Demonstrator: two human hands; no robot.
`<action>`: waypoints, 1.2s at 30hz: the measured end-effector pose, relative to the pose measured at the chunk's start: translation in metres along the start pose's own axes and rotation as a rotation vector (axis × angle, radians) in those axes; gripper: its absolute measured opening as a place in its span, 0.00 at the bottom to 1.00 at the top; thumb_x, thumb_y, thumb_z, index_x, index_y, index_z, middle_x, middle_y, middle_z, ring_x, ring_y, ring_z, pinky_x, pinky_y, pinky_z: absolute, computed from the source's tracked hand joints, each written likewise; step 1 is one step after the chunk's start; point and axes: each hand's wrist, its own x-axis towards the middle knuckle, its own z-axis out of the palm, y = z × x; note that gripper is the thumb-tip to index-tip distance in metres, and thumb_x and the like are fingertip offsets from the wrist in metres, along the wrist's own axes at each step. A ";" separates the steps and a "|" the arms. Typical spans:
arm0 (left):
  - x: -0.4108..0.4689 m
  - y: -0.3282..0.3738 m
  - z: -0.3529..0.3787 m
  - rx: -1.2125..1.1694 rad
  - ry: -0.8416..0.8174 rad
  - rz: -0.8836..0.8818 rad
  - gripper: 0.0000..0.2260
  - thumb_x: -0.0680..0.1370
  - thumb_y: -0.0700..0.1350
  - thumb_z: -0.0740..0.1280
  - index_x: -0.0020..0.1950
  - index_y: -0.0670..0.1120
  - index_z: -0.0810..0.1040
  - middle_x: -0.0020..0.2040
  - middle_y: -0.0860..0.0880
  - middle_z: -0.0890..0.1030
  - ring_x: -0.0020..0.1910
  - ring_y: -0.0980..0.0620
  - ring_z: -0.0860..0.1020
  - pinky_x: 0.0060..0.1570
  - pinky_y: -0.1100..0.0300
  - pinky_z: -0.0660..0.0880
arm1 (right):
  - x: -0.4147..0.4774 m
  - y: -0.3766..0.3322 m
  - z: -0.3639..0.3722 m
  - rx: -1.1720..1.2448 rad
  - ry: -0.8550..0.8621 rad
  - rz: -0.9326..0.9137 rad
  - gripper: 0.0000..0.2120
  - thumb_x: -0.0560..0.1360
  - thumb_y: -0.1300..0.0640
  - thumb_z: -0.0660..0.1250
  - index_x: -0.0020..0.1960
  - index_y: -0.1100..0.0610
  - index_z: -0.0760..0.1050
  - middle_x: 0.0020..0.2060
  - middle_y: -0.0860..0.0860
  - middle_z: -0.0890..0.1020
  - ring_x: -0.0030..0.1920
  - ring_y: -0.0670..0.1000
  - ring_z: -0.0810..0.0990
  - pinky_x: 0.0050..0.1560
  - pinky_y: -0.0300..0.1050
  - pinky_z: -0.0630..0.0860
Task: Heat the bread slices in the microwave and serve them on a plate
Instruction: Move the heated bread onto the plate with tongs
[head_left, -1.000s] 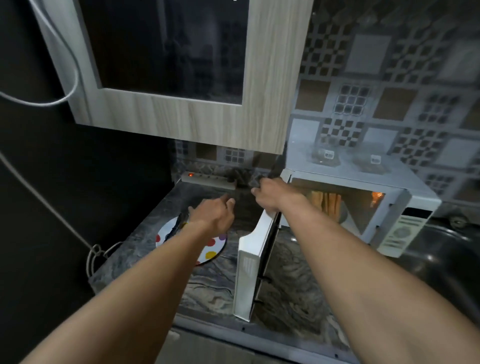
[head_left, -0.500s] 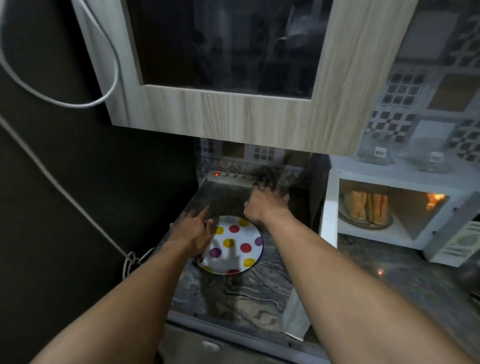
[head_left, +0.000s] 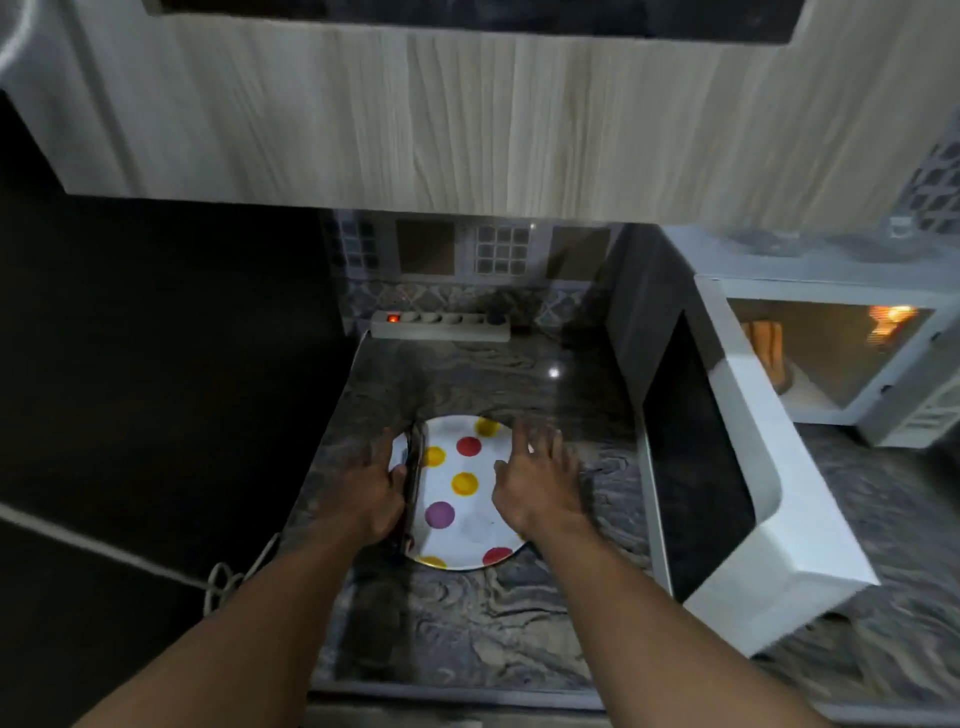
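A white plate with coloured dots lies on the marbled counter. A dark thin utensil rests across its left edge. My left hand sits at that left edge, fingers stretched forward, thumb against the utensil. My right hand hovers over the plate's right rim with fingers spread and nothing in it. At the right stands the white microwave, lit inside, with bread slices upright in its cavity. Its door is swung wide open toward me.
A wooden wall cabinet hangs low overhead. A power strip with a red light lies against the tiled back wall. A white cable coils at the counter's left edge, next to a dark wall.
The view swung left and down from the microwave to the plate. My right hand left the microwave door and came to the plate's right rim; my left hand settled at its left edge.
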 end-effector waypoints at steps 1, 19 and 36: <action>0.006 -0.006 0.005 -0.013 -0.022 0.003 0.27 0.83 0.53 0.53 0.81 0.50 0.50 0.76 0.37 0.64 0.71 0.36 0.67 0.69 0.45 0.66 | 0.005 0.002 0.010 -0.010 -0.013 0.012 0.31 0.84 0.46 0.51 0.81 0.54 0.45 0.80 0.58 0.48 0.80 0.61 0.43 0.77 0.63 0.46; 0.065 -0.037 0.035 -0.281 0.057 -0.181 0.14 0.68 0.45 0.66 0.52 0.47 0.83 0.50 0.41 0.84 0.51 0.39 0.82 0.50 0.48 0.80 | 0.034 0.025 0.047 0.092 -0.090 0.249 0.32 0.78 0.51 0.66 0.77 0.61 0.58 0.73 0.64 0.63 0.74 0.64 0.61 0.72 0.55 0.63; 0.054 -0.026 0.012 -0.890 -0.133 -0.192 0.22 0.76 0.27 0.64 0.68 0.44 0.75 0.58 0.41 0.81 0.54 0.41 0.79 0.52 0.50 0.77 | 0.034 0.049 0.047 0.710 0.005 0.262 0.23 0.73 0.55 0.76 0.64 0.58 0.75 0.56 0.54 0.81 0.56 0.57 0.80 0.51 0.47 0.77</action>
